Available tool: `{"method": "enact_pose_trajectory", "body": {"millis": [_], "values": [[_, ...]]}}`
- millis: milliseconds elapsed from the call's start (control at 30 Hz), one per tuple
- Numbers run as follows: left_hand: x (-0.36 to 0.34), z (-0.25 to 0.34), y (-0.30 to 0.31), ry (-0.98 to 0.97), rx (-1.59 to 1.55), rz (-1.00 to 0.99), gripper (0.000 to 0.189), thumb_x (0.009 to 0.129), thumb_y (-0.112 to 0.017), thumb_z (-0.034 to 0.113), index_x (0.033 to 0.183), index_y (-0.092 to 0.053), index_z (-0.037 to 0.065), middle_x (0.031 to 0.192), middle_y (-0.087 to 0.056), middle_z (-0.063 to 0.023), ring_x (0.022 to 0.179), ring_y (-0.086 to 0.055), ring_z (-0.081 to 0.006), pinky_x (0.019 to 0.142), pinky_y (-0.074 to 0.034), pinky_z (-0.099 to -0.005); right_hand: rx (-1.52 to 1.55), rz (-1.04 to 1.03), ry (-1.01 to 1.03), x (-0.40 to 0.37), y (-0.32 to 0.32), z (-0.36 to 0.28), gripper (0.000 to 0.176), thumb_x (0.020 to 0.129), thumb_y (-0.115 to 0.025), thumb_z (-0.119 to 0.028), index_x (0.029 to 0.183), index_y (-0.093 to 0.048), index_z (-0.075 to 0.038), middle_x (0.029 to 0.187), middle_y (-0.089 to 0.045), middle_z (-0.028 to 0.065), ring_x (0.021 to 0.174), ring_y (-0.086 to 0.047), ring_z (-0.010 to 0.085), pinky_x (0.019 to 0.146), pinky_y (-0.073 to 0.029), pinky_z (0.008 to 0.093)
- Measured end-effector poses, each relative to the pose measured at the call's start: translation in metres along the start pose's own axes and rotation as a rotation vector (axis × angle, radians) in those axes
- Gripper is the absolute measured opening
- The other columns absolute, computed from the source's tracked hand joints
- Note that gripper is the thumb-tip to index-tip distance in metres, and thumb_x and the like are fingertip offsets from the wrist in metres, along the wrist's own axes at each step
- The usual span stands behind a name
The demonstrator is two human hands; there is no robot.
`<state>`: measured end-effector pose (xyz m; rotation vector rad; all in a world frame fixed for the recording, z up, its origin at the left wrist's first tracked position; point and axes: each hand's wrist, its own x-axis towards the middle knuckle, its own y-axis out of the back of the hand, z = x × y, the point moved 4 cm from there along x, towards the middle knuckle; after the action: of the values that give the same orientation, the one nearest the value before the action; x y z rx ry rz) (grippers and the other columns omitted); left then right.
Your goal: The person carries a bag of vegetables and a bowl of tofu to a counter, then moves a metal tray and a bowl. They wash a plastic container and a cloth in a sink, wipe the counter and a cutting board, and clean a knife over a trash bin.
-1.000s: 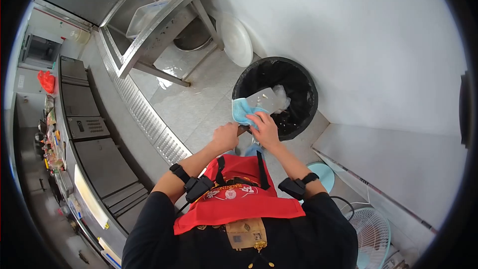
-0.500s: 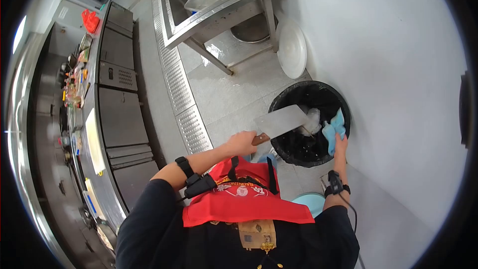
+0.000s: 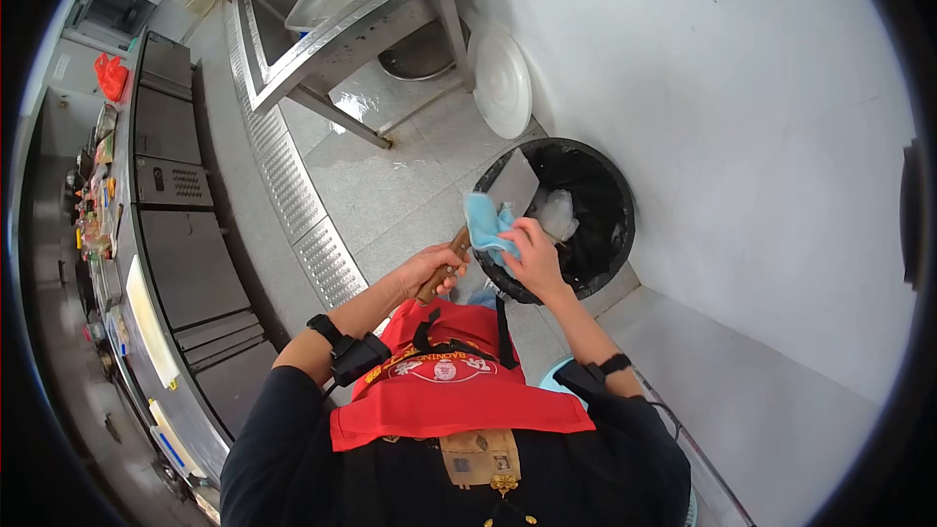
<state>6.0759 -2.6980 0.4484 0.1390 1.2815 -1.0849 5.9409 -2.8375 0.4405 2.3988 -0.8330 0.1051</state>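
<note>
My left hand (image 3: 427,266) is closed around the wooden handle of a cleaver (image 3: 515,180), whose broad blade points away over the bin. In my right hand (image 3: 537,256) is a light blue cloth (image 3: 481,217), pressed on the blade close to the handle. The cloth hides the lower part of the blade. Below them stands a round black bin (image 3: 619,176) with a black liner. A crumpled clear plastic bag (image 3: 559,216) lies inside it.
A white round lid (image 3: 502,83) leans on the wall beyond the bin. The steel sink (image 3: 366,10) stands on legs at the back. A drain grate (image 3: 290,176) runs along the floor, with steel cabinets (image 3: 185,249) on the left.
My right hand has brought the cloth from the bin's right side leftward onto the cleaver. The cleaver has turned so its blade points farther forward. The whole view has shifted.
</note>
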Motion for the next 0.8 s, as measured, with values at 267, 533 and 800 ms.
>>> {"method": "enact_pose_trajectory", "body": {"millis": [267,533,800], "values": [[-0.024,-0.009,0.009,0.001,0.156,-0.055,0.027,0.074,-0.049,0.011,0.098,-0.043,0.001,0.063,-0.048,-0.0043,0.042,-0.043,-0.0083,0.033,-0.035,-0.0209,-0.431,0.136,-0.678,-0.036,0.028,0.204,0.025,0.076,-0.057,-0.02,0.092,-0.05,-0.003,0.1,-0.046,0.0156,0.092,-0.048,0.0356,0.077,-0.042,0.0411],[0.0,-0.033,-0.014,-0.036,0.155,-0.047,0.02,0.075,-0.05,0.012,0.092,-0.044,0.003,0.061,-0.047,-0.003,0.043,-0.043,-0.0081,0.033,-0.035,-0.0211,-0.247,-0.027,-0.088,0.004,0.042,0.022,0.023,0.077,-0.055,-0.015,0.094,-0.048,-0.002,0.101,-0.044,0.0152,0.094,-0.048,0.034,0.076,-0.043,0.0396],[0.004,-0.034,-0.04,-0.065,0.135,-0.122,0.017,0.073,-0.05,0.014,0.086,-0.045,0.004,0.059,-0.048,-0.0023,0.042,-0.045,-0.0076,0.033,-0.036,-0.0213,-0.587,0.273,-0.77,-0.078,0.133,0.266,0.034,0.081,-0.053,-0.023,0.103,-0.048,0.002,0.101,-0.046,0.0207,0.1,-0.044,0.0354,0.084,-0.038,0.0411]]}}
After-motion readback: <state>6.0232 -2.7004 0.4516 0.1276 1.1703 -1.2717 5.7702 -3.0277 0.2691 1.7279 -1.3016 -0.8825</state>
